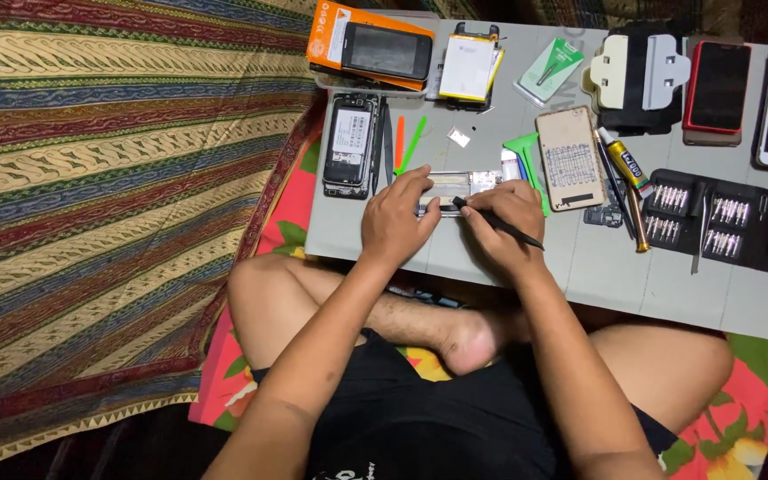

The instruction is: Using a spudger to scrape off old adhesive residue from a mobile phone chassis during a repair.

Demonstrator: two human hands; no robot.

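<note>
Crossed legs in black shorts sit nearest me, both hands up on the grey desk (491, 267).

My left hand (395, 222) lies cupped over the end of a silvery phone frame (455, 188), pinning it to the desk; my right hand (504, 222) is closed around a thin black tool (500, 222), its tip at the frame. An open black case (722, 222) on the right holds rows of small metal screwdriver bits. An orange box (326, 36) at the far edge carries a dark phone (387, 50). An opened phone (351, 144) and orange and green plastic pry sticks (406, 142) lie just left of the frame. A striped woven cloth (108, 178) covers the floor.
</note>
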